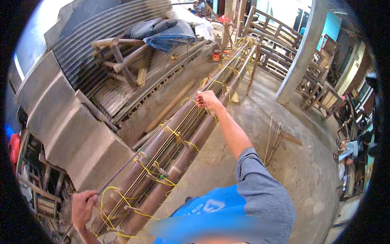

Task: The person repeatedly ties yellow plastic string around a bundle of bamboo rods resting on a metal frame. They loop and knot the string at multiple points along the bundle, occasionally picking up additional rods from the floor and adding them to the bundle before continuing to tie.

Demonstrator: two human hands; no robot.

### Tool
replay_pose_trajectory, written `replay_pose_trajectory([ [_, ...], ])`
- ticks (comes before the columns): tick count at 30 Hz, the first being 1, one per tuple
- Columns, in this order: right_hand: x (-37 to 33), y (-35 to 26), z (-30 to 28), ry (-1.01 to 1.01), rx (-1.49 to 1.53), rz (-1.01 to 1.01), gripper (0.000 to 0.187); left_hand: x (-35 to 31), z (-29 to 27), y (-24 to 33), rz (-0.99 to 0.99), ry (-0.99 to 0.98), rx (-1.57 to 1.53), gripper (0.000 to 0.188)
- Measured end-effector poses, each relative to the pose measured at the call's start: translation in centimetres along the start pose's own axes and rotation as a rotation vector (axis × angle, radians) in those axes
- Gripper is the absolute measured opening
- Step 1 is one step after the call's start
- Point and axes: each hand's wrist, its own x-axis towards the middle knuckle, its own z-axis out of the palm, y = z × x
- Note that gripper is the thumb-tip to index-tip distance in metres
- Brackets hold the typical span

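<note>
Two long brown poles (198, 140) run side by side from the lower left to the back, with several thin strips (191, 118) stretched lengthwise between them. Loops of yellow cord (190, 143) tie the assembly at intervals. At the lower left, my left hand (84, 205) is closed around a thin dark strip (115, 177), which slants up along the outer side of the left pole. Farther along, my right hand (207, 100) is closed above the strips, fingertips pinched together. What lies between those fingertips is too small to make out.
Curved grey sheets (77, 134) stand close on the left. Behind them are a wooden log frame (122, 61) and a blue tarp bundle (170, 35). An orange can (216, 55) stands beyond the poles. Thin rods (272, 142) lie on the right floor near a concrete pillar (302, 53).
</note>
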Motion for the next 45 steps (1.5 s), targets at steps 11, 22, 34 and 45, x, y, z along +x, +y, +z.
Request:
replay_pose_trajectory([
  [11, -16.7, 4.9, 13.3, -0.67, -0.918, -1.067, 0.014, 0.4, 12.5, -8.3, 0.109, 0.316, 0.048, 0.012],
  [22, -31.0, 16.9, 21.4, -1.095, -1.184, -0.996, 0.025, -4.2, 18.7, -8.8, -0.033, 0.555, -0.268, 0.01],
  [34, -30.8, 9.0, 32.5, -1.226, -0.536, -0.136, 0.034, -4.2, 19.1, -10.1, -0.045, 0.365, -0.108, 0.023],
  [45, -28.6, 11.1, 33.2, -1.471, 0.165, 0.148, 0.019, -4.6, 19.7, -8.4, -0.172, 0.594, 0.048, 0.019],
])
